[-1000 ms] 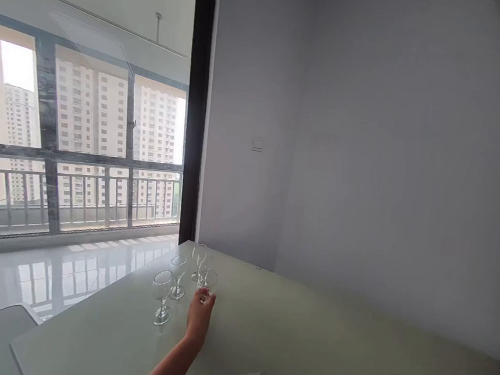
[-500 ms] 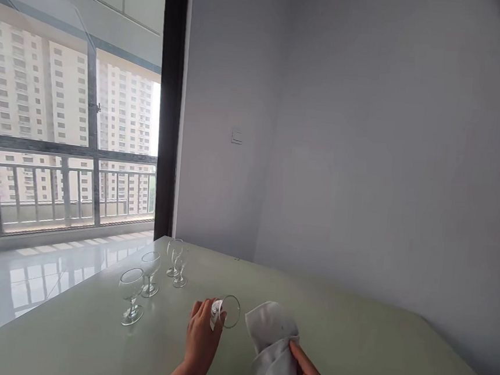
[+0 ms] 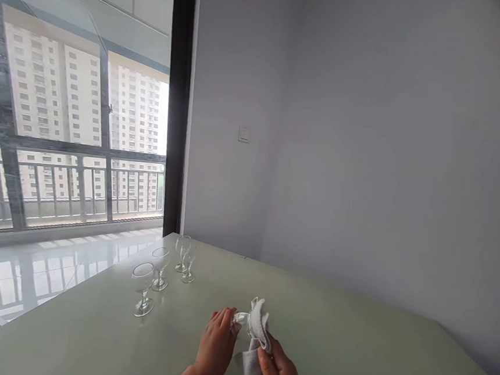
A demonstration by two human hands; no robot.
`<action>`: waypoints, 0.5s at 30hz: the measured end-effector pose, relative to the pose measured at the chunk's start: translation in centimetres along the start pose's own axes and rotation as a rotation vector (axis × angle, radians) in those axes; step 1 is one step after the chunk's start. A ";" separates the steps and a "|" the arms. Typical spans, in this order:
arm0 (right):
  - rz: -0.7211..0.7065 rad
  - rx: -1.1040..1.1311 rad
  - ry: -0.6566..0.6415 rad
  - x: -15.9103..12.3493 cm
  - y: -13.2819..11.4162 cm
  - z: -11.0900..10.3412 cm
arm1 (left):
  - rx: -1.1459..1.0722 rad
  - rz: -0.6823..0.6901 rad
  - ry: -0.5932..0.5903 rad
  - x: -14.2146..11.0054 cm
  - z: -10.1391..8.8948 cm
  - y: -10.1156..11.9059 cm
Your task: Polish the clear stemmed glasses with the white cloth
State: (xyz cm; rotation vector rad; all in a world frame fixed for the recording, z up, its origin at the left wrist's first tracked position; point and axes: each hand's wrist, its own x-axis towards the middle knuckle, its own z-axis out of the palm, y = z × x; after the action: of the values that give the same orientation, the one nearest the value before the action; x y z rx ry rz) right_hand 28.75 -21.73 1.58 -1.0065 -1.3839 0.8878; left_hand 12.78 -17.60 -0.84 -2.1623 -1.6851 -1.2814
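Biggest worry here is a slip, imo. The glass (image 3: 241,318) is smooth, and the left hand (image 3: 218,339) has its fingers closed around the end on that side, so if the grip loosens or the cloth (image 3: 258,319) gets tugged too hard, it could slide out and hit the desk (image 3: 333,335). 2nd worry: twisting. The hands sit at opposite ends, so turning them against each other could put a nasty load on the stem (wine glass people know that snap). Thin cloth over a hard edge might bunch up too, and then a fingertip could catch.

As for which way it points, the glass is on its side, long axis running roughly left to right and close to level, maybe tipped up a touch at the right. The right end is tucked into the cloth, so I can't tell for sure if that's the mouth or the foot. It looks held up over the near part of the desk, between the 2 hands.

Right hand (image 3: 280,371) is pinching the cloth, thumb against fingers, with a fold hanging below. The 4 other glasses (image 3: 144,305) stand upright farther off to the left, well apart from the hands.
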 end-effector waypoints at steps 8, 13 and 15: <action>0.020 -0.030 -0.244 0.4 1.6 1.3 | 0.121 0.233 0.036 -0.4 0.2 -1.0; 0.228 -0.085 -0.384 0.1 1.1 -0.1 | 0.136 0.382 -0.007 -0.6 0.1 0.2; 0.275 -0.117 -0.333 -0.2 1.0 -0.4 | 0.142 0.415 -0.039 -0.7 0.0 0.8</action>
State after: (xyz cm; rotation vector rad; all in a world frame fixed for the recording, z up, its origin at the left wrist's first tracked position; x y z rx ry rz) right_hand 29.24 -21.57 0.62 -1.1969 -1.6140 1.2320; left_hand 13.46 -18.39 -0.98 -2.2985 -1.2040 -0.9808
